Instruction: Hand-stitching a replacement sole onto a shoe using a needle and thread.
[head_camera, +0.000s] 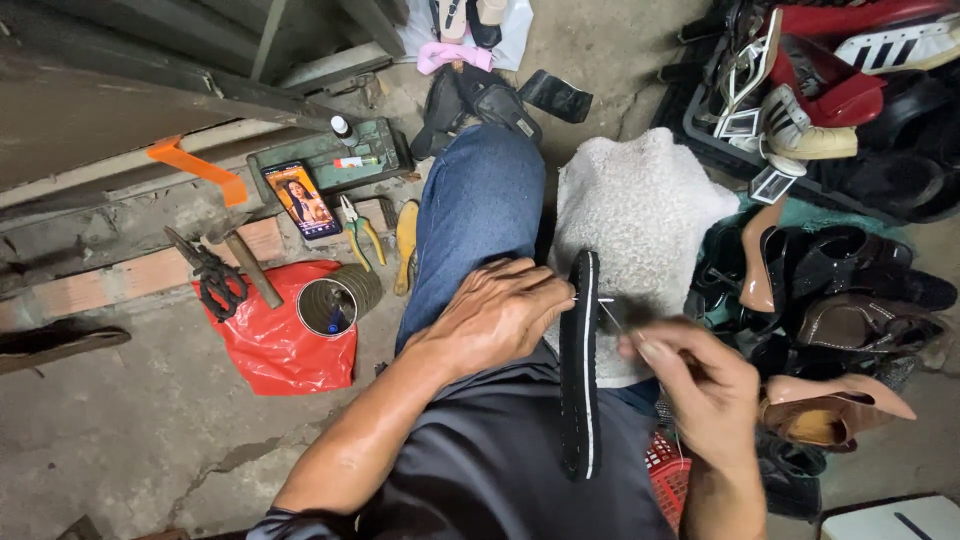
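The left hand (497, 312) gripped a black sole (579, 360) near its upper end, fingers curled over the edge, holding it on edge above the lap. The right hand (700, 390) was pinched shut on a thin thread (608, 315) that ran up to the sole's rim beside the left fingertips; whether it also held a needle could not be told. Behind the sole lay a pale fleecy cloth (640, 220) over the right knee, with the left knee in jeans (480, 210) beside it. To the right sat a pile of shoes (840, 290). On the floor to the left were a tin (327, 305) on a red bag (270, 345), scissors (212, 275), a hammer (250, 265), pliers (357, 230) and a phone (301, 198).
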